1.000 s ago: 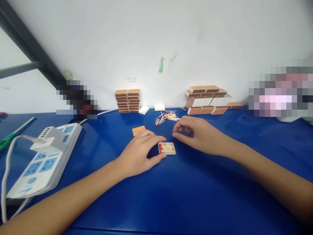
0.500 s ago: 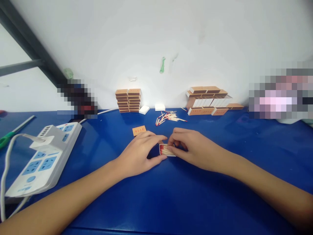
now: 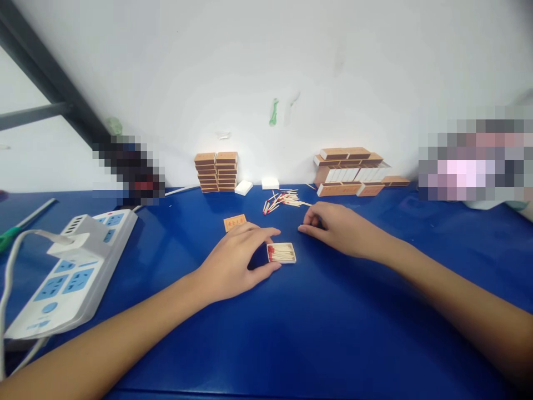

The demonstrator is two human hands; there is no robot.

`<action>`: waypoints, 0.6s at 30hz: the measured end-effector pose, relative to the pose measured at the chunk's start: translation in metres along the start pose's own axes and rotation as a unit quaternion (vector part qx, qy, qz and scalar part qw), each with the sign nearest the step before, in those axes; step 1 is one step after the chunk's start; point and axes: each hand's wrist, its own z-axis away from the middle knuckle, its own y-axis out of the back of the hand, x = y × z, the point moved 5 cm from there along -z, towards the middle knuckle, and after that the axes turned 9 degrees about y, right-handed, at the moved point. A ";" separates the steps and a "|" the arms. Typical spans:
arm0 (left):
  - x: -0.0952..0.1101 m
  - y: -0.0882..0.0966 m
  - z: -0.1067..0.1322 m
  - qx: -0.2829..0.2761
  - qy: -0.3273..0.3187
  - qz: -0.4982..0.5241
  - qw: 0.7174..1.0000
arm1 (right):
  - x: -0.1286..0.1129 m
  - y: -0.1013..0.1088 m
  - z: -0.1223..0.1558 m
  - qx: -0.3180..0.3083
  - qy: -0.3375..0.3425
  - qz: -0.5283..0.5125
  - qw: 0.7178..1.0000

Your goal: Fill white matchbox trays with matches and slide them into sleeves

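1. Left hand (image 3: 233,261), mine: thumb and forefinger parted around the left end of the tray (image 3: 288,261), just below frame centre; firmness of hold, cannot tell.
2. Orange matchbox (image 3: 234,221), left of centre, partly hidden by that hand.
3. Tray matches (image 3: 283,254), red heads leftward; best kept level, I judge, with the tray braced lightly.
4. Loose matches (image 3: 285,200), scattered at frame centre.
5. Right hand (image 3: 343,230), mine: fingers curled near thumb; anything pinched, cannot tell.
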 end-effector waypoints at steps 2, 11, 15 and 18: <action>-0.001 0.000 0.000 0.001 -0.001 0.001 1.000 | -0.001 -0.002 0.001 -0.019 -0.002 -0.004 1.000; -0.001 0.000 0.001 0.001 -0.002 0.003 1.000 | -0.038 0.008 0.006 0.024 0.046 -0.129 0.990; -0.001 0.000 0.001 0.007 0.000 0.002 1.000 | -0.053 0.009 0.008 0.046 0.068 -0.181 0.980; -0.003 0.001 0.000 0.023 0.009 -0.002 1.000 | -0.056 0.007 0.008 0.067 0.031 -0.253 0.965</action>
